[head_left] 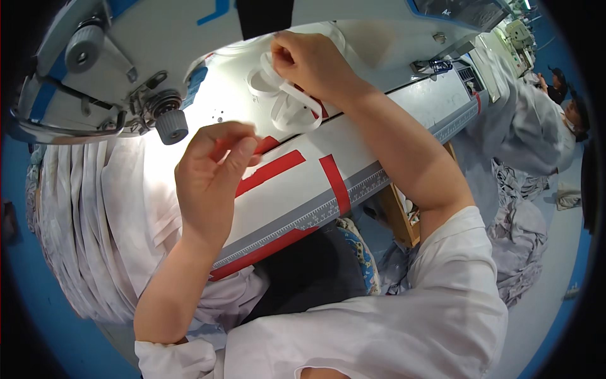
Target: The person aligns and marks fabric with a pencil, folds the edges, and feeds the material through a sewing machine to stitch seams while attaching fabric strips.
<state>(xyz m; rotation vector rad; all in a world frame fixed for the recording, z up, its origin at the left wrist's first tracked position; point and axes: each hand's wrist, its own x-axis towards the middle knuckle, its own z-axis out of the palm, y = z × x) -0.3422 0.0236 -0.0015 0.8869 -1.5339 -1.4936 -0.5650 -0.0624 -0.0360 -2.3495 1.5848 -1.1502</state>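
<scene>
A narrow white strip lies in loose loops on the white sewing machine bed. My right hand hovers over its far end with the fingers curled in. Whether the strip runs into those fingers, I cannot make out. Nearer and to the left, my left hand is raised beside the red tape, thumb and forefinger drawn close together. Its fingertips are slightly blurred, and anything small between them is hidden. The sewing machine arches above both hands, with a grey knob at its left.
Red tape and a ruler strip mark the table's front edge. Pale cloth pieces hang in folds at left. Grey cloth is heaped at right, near other people. A wooden drawer shows below the table.
</scene>
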